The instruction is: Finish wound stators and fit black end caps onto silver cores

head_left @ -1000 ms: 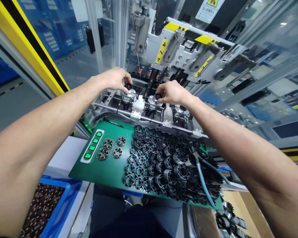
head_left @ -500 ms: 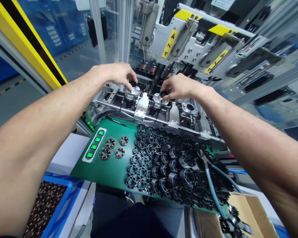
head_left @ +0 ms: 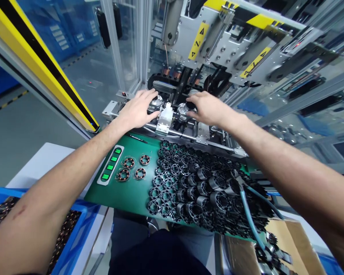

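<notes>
My left hand (head_left: 136, 110) lies flat with fingers stretched out over a round metal part (head_left: 157, 101) seated on the machine's left fixture. My right hand (head_left: 208, 109) rests the same way, fingers laid over a black-topped part (head_left: 186, 108) on the middle fixture. Both hands press on the parts rather than pinch them. A white clamp block (head_left: 164, 117) sits between the two fixtures. Whatever stands on the third fixture is hidden under my right wrist.
A green mat (head_left: 123, 194) carries a strip of lit green buttons (head_left: 110, 166), several copper-wound rings (head_left: 133, 168) and a big pile of black cores (head_left: 195, 183). A blue-grey hose (head_left: 248, 215) crosses the pile. A blue bin (head_left: 74, 233) sits lower left; machine head (head_left: 218, 34) overhangs.
Both hands went from pinching the parts from above to lying flat on them, lower on the fixtures. The camera tilted down and nearer.
</notes>
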Tool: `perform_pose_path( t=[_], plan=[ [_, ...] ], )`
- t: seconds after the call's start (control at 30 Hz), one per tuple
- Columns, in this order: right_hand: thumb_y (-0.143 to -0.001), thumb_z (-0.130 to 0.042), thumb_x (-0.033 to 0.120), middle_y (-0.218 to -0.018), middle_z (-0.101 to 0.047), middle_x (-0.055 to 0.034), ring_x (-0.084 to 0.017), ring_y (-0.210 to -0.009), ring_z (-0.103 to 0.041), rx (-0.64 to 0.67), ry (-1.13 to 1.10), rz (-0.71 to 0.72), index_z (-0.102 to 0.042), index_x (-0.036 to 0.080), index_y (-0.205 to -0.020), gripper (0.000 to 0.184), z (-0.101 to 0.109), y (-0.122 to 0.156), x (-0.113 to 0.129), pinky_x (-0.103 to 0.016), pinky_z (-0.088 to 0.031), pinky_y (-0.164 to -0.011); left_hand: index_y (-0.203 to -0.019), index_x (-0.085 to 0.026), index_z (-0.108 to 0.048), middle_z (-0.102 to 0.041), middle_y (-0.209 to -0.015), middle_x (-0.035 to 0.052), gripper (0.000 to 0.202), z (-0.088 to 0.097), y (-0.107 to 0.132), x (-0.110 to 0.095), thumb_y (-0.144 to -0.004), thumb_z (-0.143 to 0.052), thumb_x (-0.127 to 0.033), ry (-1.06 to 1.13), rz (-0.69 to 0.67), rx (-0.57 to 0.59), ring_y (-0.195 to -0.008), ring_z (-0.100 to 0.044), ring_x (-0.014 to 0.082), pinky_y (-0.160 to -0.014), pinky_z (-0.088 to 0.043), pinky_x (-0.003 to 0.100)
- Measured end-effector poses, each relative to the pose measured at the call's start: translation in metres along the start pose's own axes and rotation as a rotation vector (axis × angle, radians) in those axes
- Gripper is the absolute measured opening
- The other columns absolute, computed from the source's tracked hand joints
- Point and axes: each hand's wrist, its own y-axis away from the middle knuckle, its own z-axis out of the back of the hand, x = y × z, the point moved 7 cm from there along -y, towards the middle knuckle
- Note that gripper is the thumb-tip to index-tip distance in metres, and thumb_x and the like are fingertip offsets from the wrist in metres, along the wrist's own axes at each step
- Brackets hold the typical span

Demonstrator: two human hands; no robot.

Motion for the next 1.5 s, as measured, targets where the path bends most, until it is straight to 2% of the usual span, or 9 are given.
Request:
perform_pose_path(
  t=[0.13, 0.33, 0.43, 0.77, 0.9, 1.03, 1.2, 1.37, 1.5],
  plan=[
    [-0.108, -0.06, 0.049, -0.201, -0.022, -0.0257, -0.057, -0.184, -0.027, 0.038, -0.062, -0.106, -0.025, 0.003, -0.192, 0.101, -0.036, 0.025, 0.011, -0.081, -0.035, -0.145, -0.182, -0.016, -0.051, -0.048, -0.191, 0.0158, 0.081, 0.007, 0.004, -0.005, -0.111, -0.061, -0.054, 0.026, 0.013, -0.067, -0.18, -0.04, 0.0387, -0.151, -0.032, 0.061],
    [-0.114, -0.049, 0.058, -0.202, -0.017, -0.0234, -0.047, -0.189, -0.015, -0.018, -0.097, -0.11, -0.026, 0.004, -0.191, 0.097, -0.023, 0.029, 0.024, -0.073, -0.025, -0.152, -0.184, -0.016, -0.049, -0.044, -0.194, 0.0135, 0.085, 0.016, 0.013, -0.011, -0.109, -0.064, -0.053, -0.02, 0.081, -0.164, -0.182, -0.036, 0.0387, -0.15, -0.036, 0.061],
    [-0.117, -0.043, 0.056, -0.198, -0.03, -0.0261, -0.045, -0.187, -0.028, -0.04, -0.136, -0.117, -0.034, 0.002, -0.188, 0.09, -0.018, 0.034, 0.035, -0.069, -0.029, -0.151, -0.173, -0.022, -0.066, -0.06, -0.184, 0.0104, 0.067, 0.013, 0.014, -0.01, -0.113, -0.057, -0.05, -0.033, 0.118, -0.127, -0.171, -0.053, 0.0386, -0.145, -0.043, 0.064],
    [-0.119, -0.044, 0.054, -0.193, -0.039, -0.0276, -0.043, -0.184, -0.036, -0.105, -0.114, -0.152, -0.045, 0.0, -0.183, 0.083, -0.022, 0.032, 0.045, -0.065, -0.033, -0.151, -0.173, -0.027, -0.065, -0.061, -0.183, 0.0072, 0.066, 0.018, 0.015, -0.015, -0.111, -0.06, -0.05, -0.081, 0.088, -0.134, -0.173, -0.051, 0.0364, -0.143, -0.046, 0.061],
    [-0.12, -0.045, 0.063, -0.193, -0.043, -0.0219, -0.036, -0.184, -0.038, -0.13, -0.107, -0.144, -0.046, 0.007, -0.185, 0.086, -0.004, 0.049, 0.021, -0.053, -0.034, -0.152, -0.171, -0.025, -0.067, -0.062, -0.182, 0.0089, 0.066, 0.018, 0.013, -0.013, -0.11, -0.059, -0.046, -0.093, 0.085, -0.125, -0.169, -0.057, 0.0381, -0.142, -0.047, 0.061],
    [-0.125, -0.027, 0.063, -0.196, -0.037, -0.0256, -0.041, -0.188, -0.027, -0.245, -0.079, -0.295, -0.034, 0.01, -0.191, 0.085, 0.008, 0.098, -0.025, -0.071, -0.026, -0.152, -0.17, -0.022, -0.068, -0.062, -0.182, 0.0102, 0.066, 0.016, 0.011, -0.011, -0.11, -0.058, -0.048, -0.091, 0.087, -0.109, -0.165, -0.061, 0.039, -0.141, -0.049, 0.06],
    [-0.118, -0.07, 0.059, -0.179, -0.061, -0.0199, -0.039, -0.165, -0.062, -0.217, -0.064, -0.363, -0.065, 0.023, -0.17, 0.063, -0.004, 0.142, -0.073, -0.069, -0.051, -0.138, -0.171, -0.029, -0.067, -0.064, -0.181, 0.0059, 0.064, 0.018, 0.015, -0.01, -0.11, -0.058, -0.046, -0.084, 0.11, -0.105, -0.165, -0.061, 0.036, -0.14, -0.052, 0.056],
    [-0.115, -0.079, 0.049, -0.178, -0.061, -0.0173, -0.04, -0.162, -0.061, -0.312, 0.028, -0.472, -0.068, 0.022, -0.165, 0.058, 0.021, 0.196, -0.122, -0.07, -0.052, -0.135, -0.168, -0.031, -0.07, -0.065, -0.18, 0.0039, 0.064, 0.022, 0.013, -0.013, -0.108, -0.058, -0.048, -0.051, 0.128, -0.117, -0.165, -0.061, 0.0371, -0.138, -0.054, 0.058],
    [-0.114, -0.081, 0.047, -0.162, -0.071, -0.0154, -0.034, -0.143, -0.074, -0.299, 0.07, -0.394, -0.073, 0.021, -0.155, 0.049, 0.021, 0.227, -0.12, -0.06, -0.064, -0.122, -0.168, -0.026, -0.07, -0.065, -0.18, 0.0067, 0.066, 0.028, 0.016, -0.02, -0.104, -0.062, -0.042, -0.018, 0.174, -0.112, -0.167, -0.06, 0.0375, -0.143, -0.049, 0.06]
  ],
)
